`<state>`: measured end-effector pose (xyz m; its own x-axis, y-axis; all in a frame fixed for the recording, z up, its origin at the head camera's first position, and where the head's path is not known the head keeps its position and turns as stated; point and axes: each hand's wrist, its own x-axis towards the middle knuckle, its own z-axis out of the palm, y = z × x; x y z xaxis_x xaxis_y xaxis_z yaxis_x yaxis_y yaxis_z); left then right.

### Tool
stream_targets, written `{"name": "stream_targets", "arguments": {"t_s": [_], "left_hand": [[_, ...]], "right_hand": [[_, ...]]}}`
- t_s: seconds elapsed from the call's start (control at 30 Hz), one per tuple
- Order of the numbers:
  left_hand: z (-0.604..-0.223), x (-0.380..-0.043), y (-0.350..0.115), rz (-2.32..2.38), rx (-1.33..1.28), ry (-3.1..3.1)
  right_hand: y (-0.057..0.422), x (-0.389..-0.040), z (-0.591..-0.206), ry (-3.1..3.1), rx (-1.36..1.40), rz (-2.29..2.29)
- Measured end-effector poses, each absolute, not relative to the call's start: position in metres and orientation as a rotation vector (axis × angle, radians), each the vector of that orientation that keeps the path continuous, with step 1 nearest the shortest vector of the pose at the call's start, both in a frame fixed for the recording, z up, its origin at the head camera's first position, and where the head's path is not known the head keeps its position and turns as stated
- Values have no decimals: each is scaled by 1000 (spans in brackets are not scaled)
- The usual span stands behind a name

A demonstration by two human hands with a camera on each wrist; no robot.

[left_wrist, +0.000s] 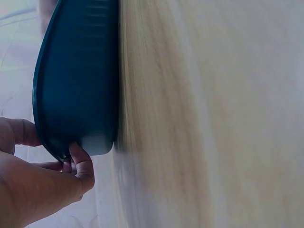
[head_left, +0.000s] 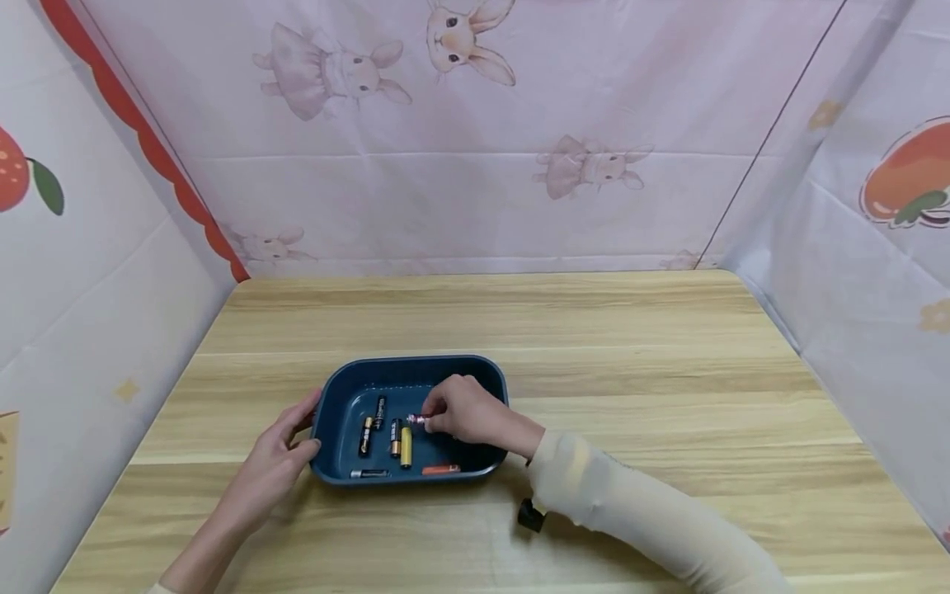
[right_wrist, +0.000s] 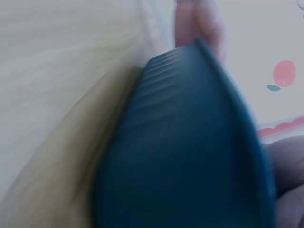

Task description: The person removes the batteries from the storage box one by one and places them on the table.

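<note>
A dark blue rectangular plastic basin (head_left: 410, 480) with rounded corners sits on the table. My left hand (head_left: 276, 458) grips its left rim, thumb and fingers on either side of the edge, as the left wrist view also shows. Over the basin's right half, my right hand (head_left: 467, 412) pinches a pinkish-purple battery (head_left: 417, 419) between thumb and fingers. Several batteries lie loose in the basin: a yellow one (head_left: 406, 448), a black-and-copper one (head_left: 396, 437), a black-and-gold one (head_left: 366, 436), a black one (head_left: 380, 412), a silver-and-black one (head_left: 369, 473) and an orange one (head_left: 441, 469).
The wood-grain table (head_left: 631, 346) extends around the basin on all sides. Printed fabric (head_left: 475, 206) hangs behind it and at both sides. A small black device (head_left: 530, 516) shows under the right sleeve (head_left: 631, 495).
</note>
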<state>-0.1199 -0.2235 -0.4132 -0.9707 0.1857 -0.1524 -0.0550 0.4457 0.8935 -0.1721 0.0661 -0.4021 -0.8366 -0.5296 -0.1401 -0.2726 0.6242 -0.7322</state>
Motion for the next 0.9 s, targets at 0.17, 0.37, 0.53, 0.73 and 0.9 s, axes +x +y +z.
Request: {"name": "stream_targets", "arguments": {"t_s": [0.17, 0.37, 0.53, 0.73, 0.9], "left_hand": [[-413, -119, -224, 1546, 114, 2467], [-414, -119, -224, 1548, 118, 2473], [-415, -119, -223, 1524, 105, 2478], [-414, -120, -224, 1521, 110, 2475], [-414, -120, -224, 1524, 113, 2473]], "right_hand": [[70, -171, -389, 2459, -628, -1186], [77, -169, -369, 2456, -628, -1300], [92, -171, -356, 2467, -616, -1453], [117, -179, -344, 2534, -514, -1604], [141, -184, -335, 2585, -397, -1694]]}}
